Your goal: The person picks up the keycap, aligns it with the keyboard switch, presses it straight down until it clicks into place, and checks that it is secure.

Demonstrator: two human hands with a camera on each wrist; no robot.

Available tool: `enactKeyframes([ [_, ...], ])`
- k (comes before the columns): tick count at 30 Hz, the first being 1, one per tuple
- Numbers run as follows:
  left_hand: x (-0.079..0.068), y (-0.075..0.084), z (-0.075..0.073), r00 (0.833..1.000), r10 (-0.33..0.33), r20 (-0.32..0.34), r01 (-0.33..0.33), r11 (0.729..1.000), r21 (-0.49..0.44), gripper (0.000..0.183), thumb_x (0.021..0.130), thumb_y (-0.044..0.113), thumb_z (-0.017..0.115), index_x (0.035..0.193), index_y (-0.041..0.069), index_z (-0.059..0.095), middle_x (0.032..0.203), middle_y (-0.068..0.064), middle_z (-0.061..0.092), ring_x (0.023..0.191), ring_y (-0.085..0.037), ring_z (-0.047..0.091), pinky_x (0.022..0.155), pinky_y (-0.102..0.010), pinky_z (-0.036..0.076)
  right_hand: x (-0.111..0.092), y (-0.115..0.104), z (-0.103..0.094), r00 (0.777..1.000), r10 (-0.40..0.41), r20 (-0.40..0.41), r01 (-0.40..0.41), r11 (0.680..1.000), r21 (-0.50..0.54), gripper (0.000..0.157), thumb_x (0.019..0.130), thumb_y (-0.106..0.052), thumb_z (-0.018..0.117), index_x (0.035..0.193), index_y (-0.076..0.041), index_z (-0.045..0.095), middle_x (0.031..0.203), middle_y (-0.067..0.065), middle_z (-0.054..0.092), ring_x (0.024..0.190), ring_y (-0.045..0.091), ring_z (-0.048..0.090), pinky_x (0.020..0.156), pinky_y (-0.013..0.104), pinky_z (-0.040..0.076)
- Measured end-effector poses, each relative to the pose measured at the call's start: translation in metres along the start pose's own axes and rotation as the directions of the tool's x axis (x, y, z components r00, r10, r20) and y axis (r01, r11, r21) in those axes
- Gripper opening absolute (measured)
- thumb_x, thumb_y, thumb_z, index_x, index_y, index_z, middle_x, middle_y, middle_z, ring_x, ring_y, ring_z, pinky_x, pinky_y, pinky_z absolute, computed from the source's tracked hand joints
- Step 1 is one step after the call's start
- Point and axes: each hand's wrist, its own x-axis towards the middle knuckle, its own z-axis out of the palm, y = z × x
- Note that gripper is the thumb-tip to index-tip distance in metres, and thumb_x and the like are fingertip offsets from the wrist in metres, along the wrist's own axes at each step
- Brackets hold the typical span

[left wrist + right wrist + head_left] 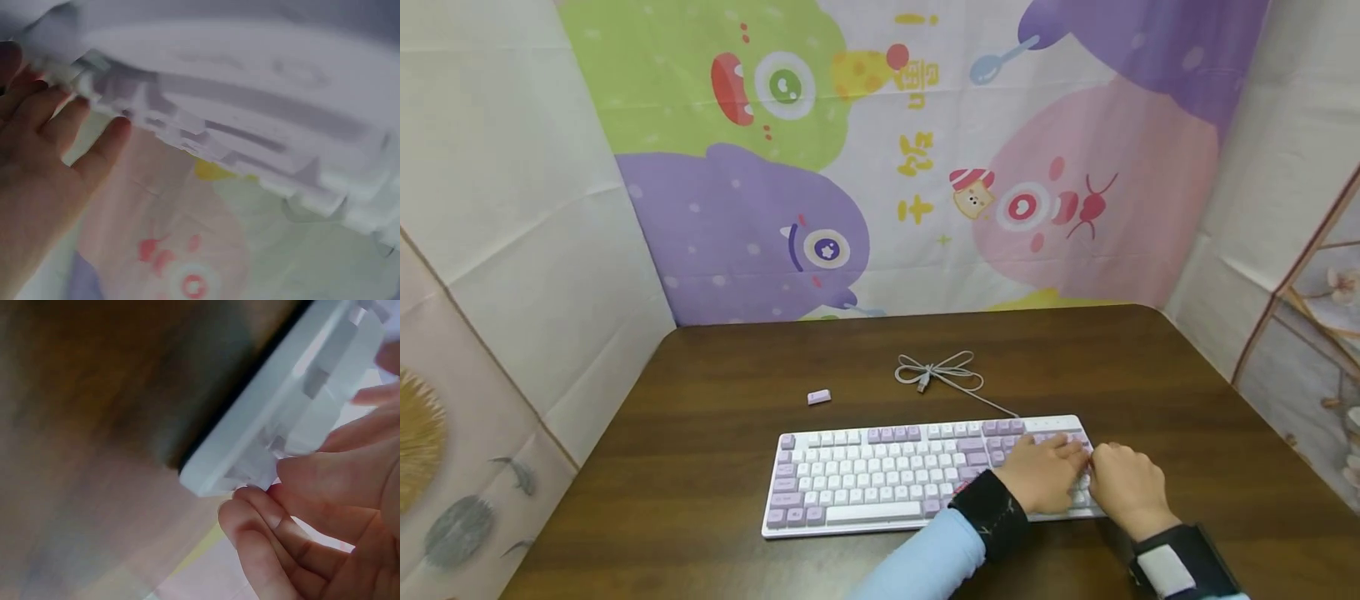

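A white and lilac keyboard (pixel 880 471) lies flat on the brown table. My left hand (pixel 1045 472) rests over the number pad at its right end, fingers stretched out across the keys; the left wrist view shows them reaching toward the rows of keycaps. At the right edge of the keyboard is my right hand (pixel 1126 487), its fingers curled. In the right wrist view, my right thumb and fingertips (pixel 240 512) pinch a pale keycap (pixel 259 472) at the keyboard's corner. The fingers hide part of that keycap.
Behind the keyboard lies a loose lilac keycap (pixel 819 397). A white cable (pixel 936 369), tied in a bundle with its plug showing, runs to the keyboard's back edge. A cartoon-printed cloth (pixel 925 250) hangs behind the table (pixel 700 467), with pale cloth at both sides.
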Motion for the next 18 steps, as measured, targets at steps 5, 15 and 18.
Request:
enactKeyframes([
  [5,-0.026,-0.054,-0.014,0.998,-0.059,-0.021,0.055,0.988,-0.143,0.056,0.087,0.03,0.059,0.141,0.031,0.047,0.146,0.012,0.05,0.134,-0.008,0.046,0.107,-0.033,0.039,0.0,-0.002,-0.001,1.0,0.005,0.022,-0.004,1.0,-0.013,0.013,0.078,-0.001,0.059,0.067,-0.002,0.066,0.069,0.02,0.065,0.06,0.041,0.062,0.048,0.048,0.045],
  [15,-0.07,-0.219,0.019,0.769,-0.636,-0.063,0.607,0.758,-0.238,0.021,0.088,0.028,0.064,0.091,0.01,0.073,0.099,-0.014,0.074,0.091,-0.033,0.068,0.072,-0.048,0.054,0.001,0.0,-0.006,0.996,0.025,0.086,-0.027,0.999,0.018,0.017,0.081,-0.003,0.057,0.065,-0.004,0.064,0.064,0.014,0.062,0.056,0.029,0.057,0.047,0.042,0.041],
  [18,-0.083,-0.25,0.032,0.692,-0.72,-0.046,0.699,0.685,-0.205,0.026,0.087,0.031,0.066,0.093,0.007,0.073,0.098,-0.016,0.075,0.088,-0.035,0.07,0.072,-0.046,0.054,0.001,-0.002,-0.004,0.993,0.03,0.115,-0.035,0.999,0.042,0.017,0.082,-0.005,0.06,0.066,-0.006,0.064,0.061,0.008,0.058,0.056,0.022,0.049,0.047,0.037,0.036],
])
